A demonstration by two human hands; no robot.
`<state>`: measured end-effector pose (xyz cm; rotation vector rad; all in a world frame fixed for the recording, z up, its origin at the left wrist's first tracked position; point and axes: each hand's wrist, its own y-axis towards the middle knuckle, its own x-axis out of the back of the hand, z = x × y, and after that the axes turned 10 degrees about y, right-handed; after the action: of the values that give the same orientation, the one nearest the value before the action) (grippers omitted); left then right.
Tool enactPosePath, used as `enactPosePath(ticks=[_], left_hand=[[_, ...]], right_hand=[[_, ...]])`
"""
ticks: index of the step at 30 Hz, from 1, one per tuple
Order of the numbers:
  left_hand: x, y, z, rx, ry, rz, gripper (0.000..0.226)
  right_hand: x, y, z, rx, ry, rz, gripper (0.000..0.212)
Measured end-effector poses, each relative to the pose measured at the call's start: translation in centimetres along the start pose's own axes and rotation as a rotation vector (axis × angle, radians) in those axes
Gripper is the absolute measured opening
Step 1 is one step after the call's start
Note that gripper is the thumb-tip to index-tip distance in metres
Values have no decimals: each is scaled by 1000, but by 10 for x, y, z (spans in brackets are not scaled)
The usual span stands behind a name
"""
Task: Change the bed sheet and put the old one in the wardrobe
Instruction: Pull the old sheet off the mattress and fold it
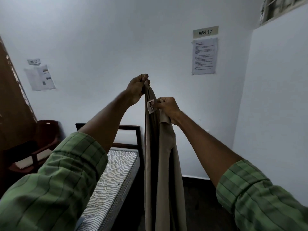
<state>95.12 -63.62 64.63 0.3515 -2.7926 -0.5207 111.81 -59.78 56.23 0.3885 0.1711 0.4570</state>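
Observation:
A beige bed sheet hangs in long folds in front of me, held up at chest height. My left hand pinches its top corner, raised highest. Just below and to the right, my right hand grips another edge of the sheet beside a small white label. The bare striped mattress lies on the dark bed frame at lower left, with no sheet on it. The sheet's lower end runs out of view at the bottom.
A dark red plastic chair stands left of the bed by a brown wooden panel. White walls carry paper notices and a "WS 17" sign. Dark floor lies right of the bed.

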Motion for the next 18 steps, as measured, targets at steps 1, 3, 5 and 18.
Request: enactPosePath(ticks=[1,3,5,18], left_hand=[[0,0,1,29,-32,-9,39],[-1,-3,1,91,-55,-1,25],[-1,-4,5,129,68,5,18],[13,-1,33,14,671,-51,12]], right_hand=[[-1,0,-1,-2,17,-43,25],[-3,1,-2,16,65,-121,22],[-4,2,-2,39,82,-148,21],[-4,13,-12,-23,168,-318,25]])
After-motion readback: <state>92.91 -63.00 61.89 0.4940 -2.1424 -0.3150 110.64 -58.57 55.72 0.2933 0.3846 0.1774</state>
